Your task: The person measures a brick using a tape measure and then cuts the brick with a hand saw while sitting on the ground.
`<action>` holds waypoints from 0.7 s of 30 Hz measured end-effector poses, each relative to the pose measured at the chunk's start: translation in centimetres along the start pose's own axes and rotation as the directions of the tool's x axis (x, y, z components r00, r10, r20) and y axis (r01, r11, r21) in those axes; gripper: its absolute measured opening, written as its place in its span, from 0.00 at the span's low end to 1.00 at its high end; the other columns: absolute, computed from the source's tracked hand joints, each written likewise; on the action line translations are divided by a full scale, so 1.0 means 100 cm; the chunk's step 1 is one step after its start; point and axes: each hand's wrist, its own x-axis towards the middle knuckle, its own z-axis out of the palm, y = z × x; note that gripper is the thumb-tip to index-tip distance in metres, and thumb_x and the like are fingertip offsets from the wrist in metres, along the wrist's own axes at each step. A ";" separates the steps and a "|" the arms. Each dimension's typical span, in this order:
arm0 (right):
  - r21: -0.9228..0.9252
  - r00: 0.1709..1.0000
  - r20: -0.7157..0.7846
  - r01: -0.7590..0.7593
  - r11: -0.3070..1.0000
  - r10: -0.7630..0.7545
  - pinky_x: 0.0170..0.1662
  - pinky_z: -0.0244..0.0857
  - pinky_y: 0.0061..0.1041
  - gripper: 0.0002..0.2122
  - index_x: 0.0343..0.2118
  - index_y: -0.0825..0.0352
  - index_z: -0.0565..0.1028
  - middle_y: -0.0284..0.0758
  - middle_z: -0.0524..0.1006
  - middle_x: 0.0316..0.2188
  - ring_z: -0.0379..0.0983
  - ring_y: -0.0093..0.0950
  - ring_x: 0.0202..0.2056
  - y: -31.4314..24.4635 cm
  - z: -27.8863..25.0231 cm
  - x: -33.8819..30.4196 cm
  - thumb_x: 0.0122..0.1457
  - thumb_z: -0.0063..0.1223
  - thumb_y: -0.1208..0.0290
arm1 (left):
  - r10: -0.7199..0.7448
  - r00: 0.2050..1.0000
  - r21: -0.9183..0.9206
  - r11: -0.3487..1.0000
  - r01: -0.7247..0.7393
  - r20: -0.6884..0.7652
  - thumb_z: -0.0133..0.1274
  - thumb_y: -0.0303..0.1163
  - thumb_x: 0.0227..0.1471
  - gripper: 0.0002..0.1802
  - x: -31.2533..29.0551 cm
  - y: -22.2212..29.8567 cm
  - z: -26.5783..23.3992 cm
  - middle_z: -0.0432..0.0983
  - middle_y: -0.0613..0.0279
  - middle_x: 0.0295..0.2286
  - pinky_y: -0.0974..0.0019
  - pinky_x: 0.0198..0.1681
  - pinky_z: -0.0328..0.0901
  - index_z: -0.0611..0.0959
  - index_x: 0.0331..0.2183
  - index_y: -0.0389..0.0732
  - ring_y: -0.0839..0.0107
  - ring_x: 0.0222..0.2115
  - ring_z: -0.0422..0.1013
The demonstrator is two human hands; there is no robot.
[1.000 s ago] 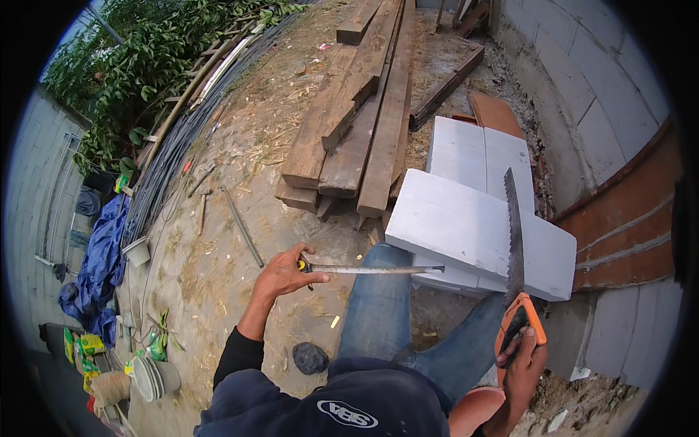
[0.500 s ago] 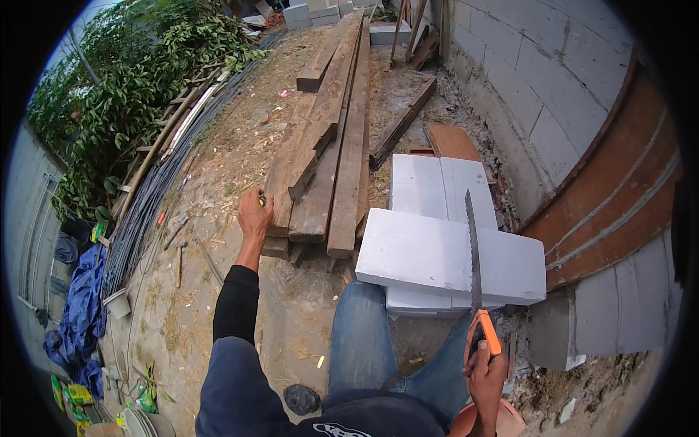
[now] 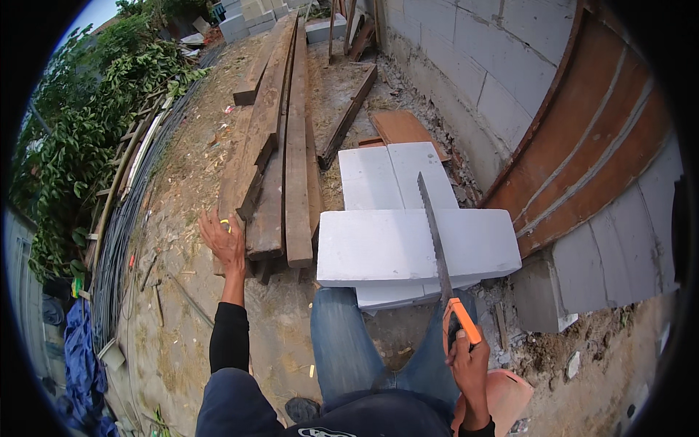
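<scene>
The white block (image 3: 408,247) lay flat across two more pale blocks (image 3: 393,175), just in front of the person's knee. Off to the left, the left hand (image 3: 224,237) hung spread over the dirt beside the stacked planks (image 3: 280,153), with something small and yellow at the fingers; whether it was gripped I could not tell. To the right, the right hand (image 3: 467,358) was wrapped tight around the orange handle of the saw (image 3: 435,240), whose blade lay across the block. No kerf showed, so the cutting looked barely begun, if at all.
</scene>
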 end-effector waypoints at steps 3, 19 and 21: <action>-0.010 1.000 0.004 0.000 1.000 0.000 0.21 0.62 0.21 0.11 0.36 0.72 0.72 0.29 0.69 0.15 0.68 0.17 0.16 0.005 0.009 0.000 0.72 0.46 0.68 | 0.166 0.978 -0.347 0.931 -0.112 0.130 0.59 0.36 0.58 0.23 -0.044 0.087 -0.034 0.66 0.45 0.60 0.36 0.67 0.49 0.78 0.53 0.41 0.41 0.65 0.57; -0.067 0.999 -0.043 0.002 0.998 -0.005 0.21 0.64 0.23 0.11 0.36 0.71 0.73 0.31 0.72 0.17 0.71 0.19 0.16 0.011 0.000 -0.008 0.70 0.50 0.67 | 0.426 0.686 -0.423 0.887 -0.187 0.590 0.50 0.48 0.63 0.25 -0.154 0.320 0.066 0.81 0.47 0.43 0.23 0.65 0.40 0.84 0.47 0.37 0.46 0.52 0.70; -0.087 0.999 -0.033 0.033 0.996 -0.036 0.21 0.62 0.20 0.10 0.40 0.72 0.73 0.28 0.70 0.15 0.67 0.16 0.16 0.011 0.000 -0.013 0.72 0.47 0.69 | 0.434 0.756 -0.422 0.877 -0.230 0.490 0.50 0.48 0.62 0.24 -0.149 0.318 0.071 0.83 0.51 0.37 0.23 0.64 0.43 0.87 0.41 0.36 0.50 0.45 0.74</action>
